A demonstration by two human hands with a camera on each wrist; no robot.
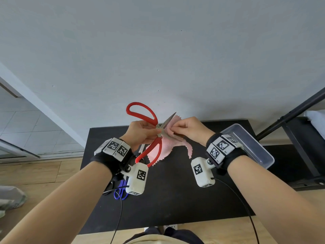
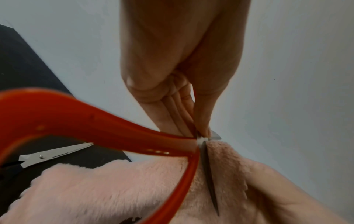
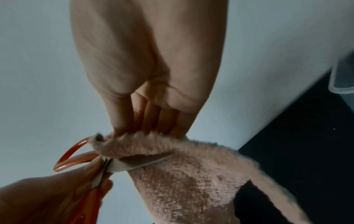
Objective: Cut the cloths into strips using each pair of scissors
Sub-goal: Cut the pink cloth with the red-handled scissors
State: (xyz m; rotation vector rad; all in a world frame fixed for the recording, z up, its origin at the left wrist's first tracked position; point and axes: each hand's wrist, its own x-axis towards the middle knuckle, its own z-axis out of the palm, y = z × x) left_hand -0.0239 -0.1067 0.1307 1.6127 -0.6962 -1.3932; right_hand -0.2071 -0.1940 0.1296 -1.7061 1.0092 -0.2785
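Note:
Above the black table (image 1: 175, 199), my left hand (image 1: 155, 133) grips the red-handled scissors (image 1: 140, 111) at the pivot. Their handle loops are spread, one up and one down, and the blades point up and right. In the left wrist view one blade (image 2: 208, 174) lies against the pink cloth (image 2: 114, 189). My right hand (image 1: 173, 128) pinches the upper edge of the pink cloth (image 1: 161, 152), which hangs to the table with a partly cut strip (image 1: 189, 148) dangling on the right. In the right wrist view the fingers (image 3: 149, 121) hold the cloth's folded edge just above the blade (image 3: 138, 165).
More scissors lie on the table's left part under my left wrist: a blue-handled pair (image 1: 121, 191) and a pair with silver blades (image 2: 55, 154). A clear plastic box (image 1: 249, 145) sits at the table's right edge. A grey wall stands behind, and a black frame (image 1: 290, 117) to the right.

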